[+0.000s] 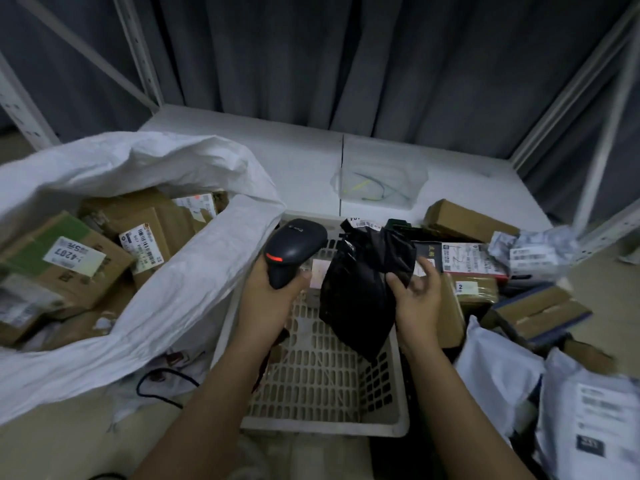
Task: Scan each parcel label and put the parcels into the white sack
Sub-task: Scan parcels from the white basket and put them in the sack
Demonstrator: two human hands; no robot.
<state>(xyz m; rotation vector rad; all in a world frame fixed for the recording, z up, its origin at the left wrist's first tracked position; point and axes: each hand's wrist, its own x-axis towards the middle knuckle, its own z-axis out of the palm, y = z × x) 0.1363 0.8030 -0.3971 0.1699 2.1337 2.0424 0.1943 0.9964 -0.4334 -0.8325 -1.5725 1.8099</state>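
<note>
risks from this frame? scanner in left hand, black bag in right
1. The black poly parcel is crumpled and held by the right hand at one edge; its label sits at the far top, away from the scanner, so the scan may miss.
2. The pinch looks light; the parcel could drop into the basket.
3. The white sack rim sags, so a toss could catch on it.

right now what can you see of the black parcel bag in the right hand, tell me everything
The black parcel bag is a soft, glossy plastic mailer, crumpled and creased, hanging roughly upright over the perforated white crate. The right hand pinches its right edge, thumb on the front. A white label shows at its top edge, too blurred to read. Its lower end droops to a point inside the crate. The scanner in the left hand sits just left of it, apart.
</note>
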